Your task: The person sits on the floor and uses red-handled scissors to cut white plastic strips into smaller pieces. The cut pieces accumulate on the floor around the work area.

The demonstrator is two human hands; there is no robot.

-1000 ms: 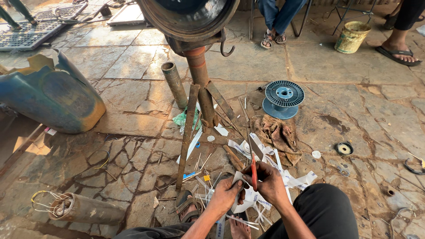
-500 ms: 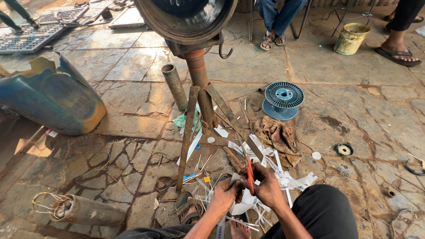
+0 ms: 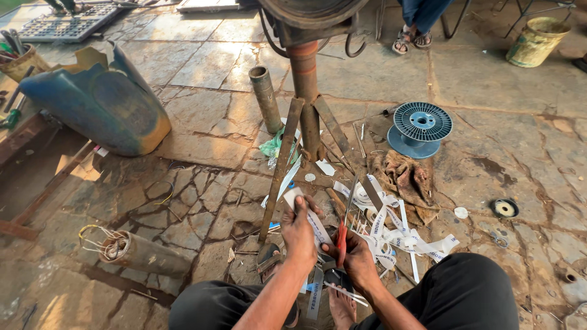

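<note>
Head view took in a cracked stone-slab floor (image 3: pixel 202 67) first, then the rusty metal stand (image 3: pixel 304 91) on splayed steel legs that rose from it straight ahead of the seated person. Off to that person's left lay a dented blue plastic drum (image 3: pixel 104 101), torn open along its top. Right of the stand sat an empty blue plastic wire spool (image 3: pixel 420 125), with a crumpled brown rag (image 3: pixel 405 177) just beside it and nearer the knees. A short grey metal pipe (image 3: pixel 265 98) stood tilted by the stand, and a rusty cylinder with bare wire ends (image 3: pixel 137 252) lay near the left knee.

Between the knees, the left hand (image 3: pixel 299 232) was closed, pinching a white printed paper strip (image 3: pixel 306 211) and holding it up. The right hand (image 3: pixel 358 260) gripped red-handled scissors (image 3: pixel 344 229), blades pointing away from the body, close beside the strip; whether the blades touched it could not be told.

Judging by the loose heap of white cut strips (image 3: pixel 397 235) spread on the floor to the right, much cutting appeared already done. The strip in hand looked uncut at that moment, and more strips trailed under the hands, so some seemingly remained.
</note>
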